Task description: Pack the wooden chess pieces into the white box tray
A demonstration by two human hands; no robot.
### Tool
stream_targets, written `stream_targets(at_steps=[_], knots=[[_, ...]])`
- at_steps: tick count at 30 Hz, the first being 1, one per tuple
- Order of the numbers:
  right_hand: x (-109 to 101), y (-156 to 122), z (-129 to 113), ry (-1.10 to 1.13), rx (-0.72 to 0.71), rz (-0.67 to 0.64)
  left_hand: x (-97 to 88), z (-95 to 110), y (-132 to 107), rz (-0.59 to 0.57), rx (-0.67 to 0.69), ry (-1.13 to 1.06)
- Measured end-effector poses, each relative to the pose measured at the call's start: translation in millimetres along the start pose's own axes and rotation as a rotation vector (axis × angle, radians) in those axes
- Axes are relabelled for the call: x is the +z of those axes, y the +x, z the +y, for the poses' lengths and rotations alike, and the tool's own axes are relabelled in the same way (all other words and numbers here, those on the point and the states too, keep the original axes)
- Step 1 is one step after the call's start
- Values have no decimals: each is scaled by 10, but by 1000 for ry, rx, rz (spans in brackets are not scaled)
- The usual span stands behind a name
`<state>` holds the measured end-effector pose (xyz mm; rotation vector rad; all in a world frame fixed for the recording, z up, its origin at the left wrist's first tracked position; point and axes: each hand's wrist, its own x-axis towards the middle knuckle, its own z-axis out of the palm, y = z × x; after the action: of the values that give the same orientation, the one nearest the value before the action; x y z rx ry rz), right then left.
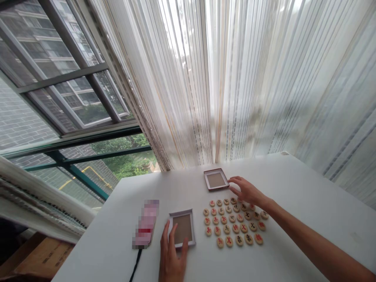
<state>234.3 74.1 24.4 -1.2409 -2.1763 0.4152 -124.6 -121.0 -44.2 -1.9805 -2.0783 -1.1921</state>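
Observation:
My left hand (174, 250) reaches over the near-left edge of a shallow open box (194, 231) with a brown inner floor. Its fingers are spread, the thumb by the box's right wall. Farther back lies a second shallow box part (216, 189) with a dark red outer side and a white rim. My right hand (243, 190) is at that part's right corner, fingers apart, the fingertips at or very near its edge. Several round Chinese chess pieces (226, 229) with red or black characters lie in rows between the hands; the right hand and forearm hide some.
A pixelated pink phone-like object (146, 223) with a black cord (135, 266) lies left of the near box. The white table (293, 188) meets a striped curtain (188, 98) at its back. A cardboard box (44, 258) stands below, at lower left.

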Motion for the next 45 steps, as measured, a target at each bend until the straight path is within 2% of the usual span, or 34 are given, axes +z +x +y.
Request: stream_targets(at_steps=[7, 12, 16, 18, 20, 23, 26, 29, 31, 33, 37, 40, 45], knots=[[-226, -704, -121, 6, 67, 125, -31, 29, -34, -56, -5, -13], [-332, -1327, -109, -2, 210, 304, -7, -14, -237, -34, 15, 40], [-342, -1747, -151, 4, 321, 440, 4, 10, -453, -14, -7, 62], [-310, -1888, -210, 29, 368, 483, -46, 85, -533, -22, -35, 50], [-257, -1971, -287, 57, 358, 503, -128, 175, -572, -50, -48, 22], [-159, -1999, -412, 82, 280, 495, -240, 255, -528, -105, -90, -41], [-65, -1957, -527, 108, 214, 464, -269, 226, -359, -89, -118, -103], [15, -1896, -656, 157, 144, 442, -249, 145, -87, -98, -189, -134], [74, -1848, -772, 197, 96, 431, -242, 96, 128, -109, -289, -73], [149, -1789, -919, 242, 52, 403, -247, 58, 341, -177, -353, 9], [344, -1645, -1270, 377, -33, 239, -264, 11, 642, -253, -330, 87], [482, -1547, -1496, 465, -70, 134, -284, 7, 681, -280, -309, 82], [612, -1465, -1718, 575, -37, 55, -403, 153, 495, -255, -287, 13]])
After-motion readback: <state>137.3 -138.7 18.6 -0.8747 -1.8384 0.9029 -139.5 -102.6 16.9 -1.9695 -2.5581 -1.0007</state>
